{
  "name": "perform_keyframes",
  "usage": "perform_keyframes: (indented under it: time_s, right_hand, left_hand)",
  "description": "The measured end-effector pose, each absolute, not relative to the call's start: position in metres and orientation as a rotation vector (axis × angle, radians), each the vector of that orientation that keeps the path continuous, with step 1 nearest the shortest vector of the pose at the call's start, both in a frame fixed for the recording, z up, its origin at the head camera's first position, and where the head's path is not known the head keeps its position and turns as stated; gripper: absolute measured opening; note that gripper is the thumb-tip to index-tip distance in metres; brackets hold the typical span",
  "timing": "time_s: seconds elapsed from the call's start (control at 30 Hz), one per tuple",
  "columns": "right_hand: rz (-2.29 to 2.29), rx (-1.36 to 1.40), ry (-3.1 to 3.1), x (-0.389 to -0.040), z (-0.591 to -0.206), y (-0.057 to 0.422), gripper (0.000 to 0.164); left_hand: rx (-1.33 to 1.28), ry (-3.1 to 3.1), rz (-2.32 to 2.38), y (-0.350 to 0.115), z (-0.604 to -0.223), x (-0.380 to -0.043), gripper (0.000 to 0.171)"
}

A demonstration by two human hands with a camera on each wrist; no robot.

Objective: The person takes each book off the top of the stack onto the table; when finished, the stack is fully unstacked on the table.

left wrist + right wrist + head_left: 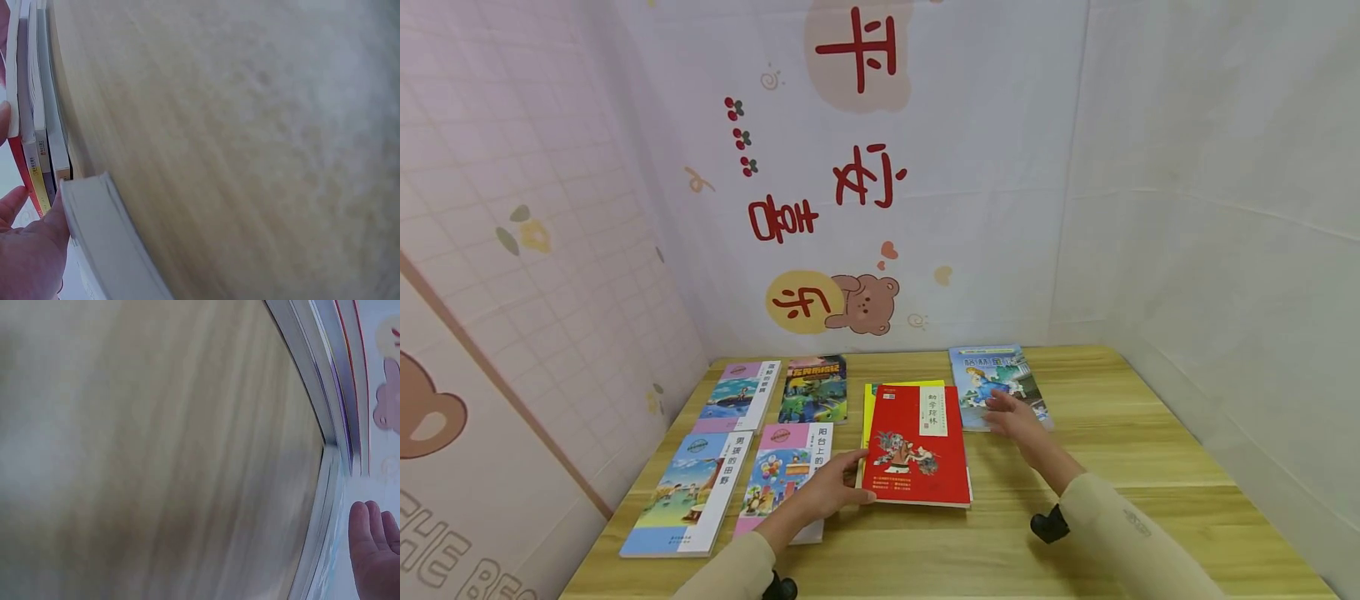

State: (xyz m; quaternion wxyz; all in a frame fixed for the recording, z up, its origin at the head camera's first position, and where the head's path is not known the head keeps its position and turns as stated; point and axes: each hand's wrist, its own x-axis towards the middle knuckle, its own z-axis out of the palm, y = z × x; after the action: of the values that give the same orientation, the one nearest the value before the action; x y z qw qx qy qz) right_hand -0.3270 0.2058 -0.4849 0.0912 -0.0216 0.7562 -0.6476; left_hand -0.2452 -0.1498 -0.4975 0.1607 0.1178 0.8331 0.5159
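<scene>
A red book (917,467) lies on top of a stack, over a yellow-covered book (868,408). In the left wrist view, several page edges show beneath the red cover. My left hand (829,492) touches the stack's left side near its front corner, with thumb and fingers apart. A book with a pink and white cover (805,442) lies partly under the left wrist. My right hand (1017,417) is right of the stack, fingers extended, over the lower part of a blue fairy-tale book (973,375). In the right wrist view, its palm is bare; whether it touches the blue book cannot be told.
On the table's left lie a blue and white book (681,492), a pink and white book with a whale (737,396) and a dark green book (816,387). Wood table surface (1120,467) extends right of the stack. A white printed cloth (985,208) hangs behind.
</scene>
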Motion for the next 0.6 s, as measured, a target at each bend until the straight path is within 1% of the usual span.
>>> perform_keyframes:
  time_s: [0.37,0.6]
  right_hand:
    - [-1.927,0.05,2.214,-0.301,-0.495,0.183,0.061]
    - [-1.932,0.007,2.227,-0.28,-0.499,0.176,0.061]
  left_hand:
    - [0.304,2.386,1.463,-0.15,-0.501,-0.247,0.079]
    - [0.328,2.38,1.473,-0.15,-0.501,-0.246,0.078]
